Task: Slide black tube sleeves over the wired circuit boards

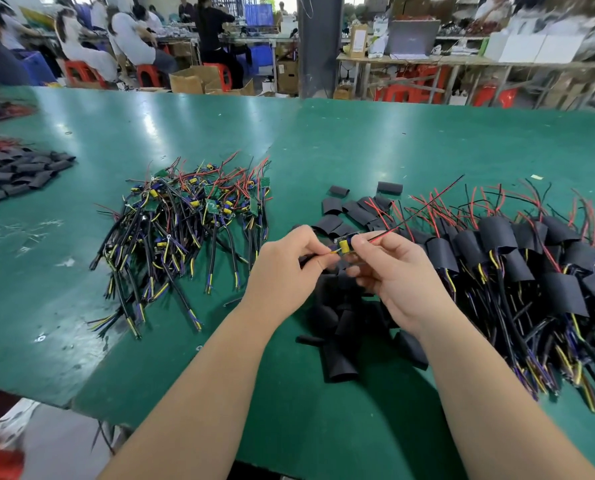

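Two hands are working over the green tabletop (289, 393), holding one wired circuit board (345, 244) up between them, just above a loose scatter of black tube sleeves (339, 341). The left hand (285, 268) is pinching the yellow lead end of the board with thumb and forefinger pressed together, while the right hand (389, 268) is pinching the other end, where the thin red and black wires (424, 209) are running off up and to the right. No sleeve appears to be on this board yet (though the right palm is hiding what lies under it).

Judging by its look, the board is going to be very light and rigid but fragile at the solder joints, so holding it by its edges rather than tugging the wires seems wiser. The leads are looking thin and springy and will probably need bunching before they thread through a tube. The sleeves are looking soft, flattened and a little slick; squeezing one at its creased sides should open its mouth.

A heap of unsleeved boards (192, 216) is lying to the left, a heap of finished ones (518, 268) to the right.
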`<action>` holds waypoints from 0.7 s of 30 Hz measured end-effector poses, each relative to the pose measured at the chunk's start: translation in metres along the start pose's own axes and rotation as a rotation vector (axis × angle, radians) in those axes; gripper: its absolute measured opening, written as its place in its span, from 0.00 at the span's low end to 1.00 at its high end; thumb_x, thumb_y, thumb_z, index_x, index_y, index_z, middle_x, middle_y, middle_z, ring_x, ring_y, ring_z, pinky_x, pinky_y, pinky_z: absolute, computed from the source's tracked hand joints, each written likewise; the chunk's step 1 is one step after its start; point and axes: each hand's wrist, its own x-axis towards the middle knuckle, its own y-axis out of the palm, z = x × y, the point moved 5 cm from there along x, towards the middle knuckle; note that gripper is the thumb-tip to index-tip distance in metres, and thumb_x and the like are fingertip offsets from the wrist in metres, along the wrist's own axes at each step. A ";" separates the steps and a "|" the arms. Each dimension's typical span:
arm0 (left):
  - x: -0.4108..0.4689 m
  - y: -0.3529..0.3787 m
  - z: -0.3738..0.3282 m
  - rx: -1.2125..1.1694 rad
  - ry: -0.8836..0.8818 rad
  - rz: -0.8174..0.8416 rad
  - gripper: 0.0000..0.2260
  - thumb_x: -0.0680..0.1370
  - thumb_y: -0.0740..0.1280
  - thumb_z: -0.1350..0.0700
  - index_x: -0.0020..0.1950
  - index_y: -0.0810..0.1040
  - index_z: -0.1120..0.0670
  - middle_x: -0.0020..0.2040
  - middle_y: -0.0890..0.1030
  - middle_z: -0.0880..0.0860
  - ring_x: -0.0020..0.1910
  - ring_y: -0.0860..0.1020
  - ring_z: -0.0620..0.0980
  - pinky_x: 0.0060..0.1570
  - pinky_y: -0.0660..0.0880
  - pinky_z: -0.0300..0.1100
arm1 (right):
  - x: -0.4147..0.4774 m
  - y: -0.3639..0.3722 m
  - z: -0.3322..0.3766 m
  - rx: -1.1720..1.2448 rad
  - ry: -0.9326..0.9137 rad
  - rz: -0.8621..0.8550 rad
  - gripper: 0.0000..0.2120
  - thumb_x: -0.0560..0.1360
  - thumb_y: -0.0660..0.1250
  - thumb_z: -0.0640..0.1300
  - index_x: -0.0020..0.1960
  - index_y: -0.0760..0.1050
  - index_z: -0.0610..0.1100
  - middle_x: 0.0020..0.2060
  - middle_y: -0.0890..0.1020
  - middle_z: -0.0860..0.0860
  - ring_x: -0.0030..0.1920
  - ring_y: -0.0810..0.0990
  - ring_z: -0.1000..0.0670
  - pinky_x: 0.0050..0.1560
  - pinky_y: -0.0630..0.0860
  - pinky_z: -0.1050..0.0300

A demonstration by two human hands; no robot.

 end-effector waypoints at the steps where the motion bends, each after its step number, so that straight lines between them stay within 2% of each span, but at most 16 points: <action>1: 0.001 0.000 0.002 -0.028 -0.029 0.022 0.07 0.72 0.74 0.58 0.43 0.76 0.52 0.36 0.83 0.43 0.40 0.82 0.40 0.45 0.77 0.42 | 0.000 0.000 0.001 -0.060 -0.036 -0.008 0.03 0.76 0.68 0.40 0.43 0.77 0.43 0.36 0.82 0.47 0.31 0.77 0.51 0.35 0.73 0.61; 4: 0.005 -0.005 0.006 -0.075 -0.096 0.049 0.11 0.72 0.74 0.55 0.47 0.74 0.43 0.37 0.83 0.39 0.39 0.80 0.36 0.42 0.72 0.31 | 0.000 0.001 0.003 -0.134 -0.098 -0.021 0.02 0.75 0.69 0.41 0.43 0.79 0.45 0.35 0.83 0.49 0.32 0.78 0.51 0.35 0.74 0.62; 6: 0.006 -0.008 0.007 -0.085 -0.094 0.057 0.10 0.72 0.74 0.56 0.45 0.77 0.43 0.37 0.82 0.37 0.40 0.80 0.34 0.43 0.71 0.28 | 0.000 0.000 0.003 -0.161 -0.126 -0.023 0.03 0.75 0.70 0.42 0.42 0.80 0.47 0.34 0.83 0.51 0.32 0.78 0.52 0.34 0.74 0.64; 9: 0.006 -0.009 0.005 -0.060 -0.060 0.064 0.02 0.74 0.72 0.58 0.44 0.83 0.52 0.39 0.84 0.42 0.40 0.81 0.37 0.44 0.75 0.33 | 0.001 0.000 0.002 -0.204 -0.142 -0.014 0.04 0.75 0.70 0.42 0.42 0.80 0.47 0.33 0.84 0.52 0.30 0.78 0.55 0.32 0.74 0.66; 11: 0.006 -0.011 0.004 -0.043 -0.042 0.035 0.03 0.75 0.71 0.59 0.43 0.84 0.54 0.38 0.84 0.45 0.40 0.81 0.39 0.46 0.77 0.37 | 0.003 -0.001 0.001 -0.237 -0.153 -0.030 0.07 0.76 0.69 0.44 0.39 0.81 0.48 0.33 0.84 0.53 0.30 0.79 0.56 0.32 0.74 0.67; 14: 0.005 -0.016 0.005 -0.008 -0.067 -0.037 0.04 0.75 0.70 0.59 0.42 0.84 0.54 0.38 0.84 0.44 0.40 0.81 0.39 0.46 0.78 0.42 | 0.007 -0.016 0.004 -0.224 -0.210 -0.243 0.11 0.78 0.64 0.47 0.39 0.80 0.50 0.32 0.83 0.52 0.30 0.77 0.56 0.34 0.74 0.62; 16: 0.005 -0.020 0.010 0.007 -0.103 -0.076 0.04 0.75 0.69 0.58 0.42 0.83 0.52 0.37 0.84 0.44 0.40 0.82 0.41 0.45 0.79 0.44 | 0.009 -0.033 0.006 -0.252 -0.232 -0.412 0.09 0.77 0.61 0.45 0.42 0.78 0.51 0.31 0.83 0.53 0.31 0.77 0.55 0.38 0.74 0.57; 18: 0.005 -0.023 0.014 0.019 -0.133 -0.113 0.04 0.75 0.69 0.57 0.43 0.83 0.52 0.37 0.84 0.45 0.40 0.82 0.43 0.43 0.79 0.46 | 0.011 -0.045 0.005 -0.344 -0.202 -0.485 0.09 0.76 0.60 0.41 0.44 0.77 0.51 0.32 0.82 0.54 0.34 0.78 0.53 0.40 0.75 0.55; 19: 0.005 -0.024 0.016 0.015 -0.146 -0.133 0.04 0.75 0.68 0.57 0.43 0.83 0.52 0.37 0.84 0.45 0.39 0.82 0.44 0.43 0.79 0.47 | 0.012 -0.047 0.003 -0.428 -0.187 -0.479 0.09 0.76 0.60 0.40 0.44 0.77 0.51 0.34 0.82 0.54 0.36 0.79 0.52 0.41 0.75 0.58; 21: 0.005 -0.027 0.019 0.011 -0.157 -0.177 0.04 0.75 0.68 0.55 0.43 0.83 0.52 0.37 0.84 0.46 0.38 0.82 0.44 0.41 0.79 0.48 | 0.012 -0.040 0.003 -0.695 -0.212 -0.426 0.09 0.75 0.62 0.39 0.44 0.77 0.51 0.37 0.81 0.57 0.40 0.79 0.54 0.41 0.70 0.70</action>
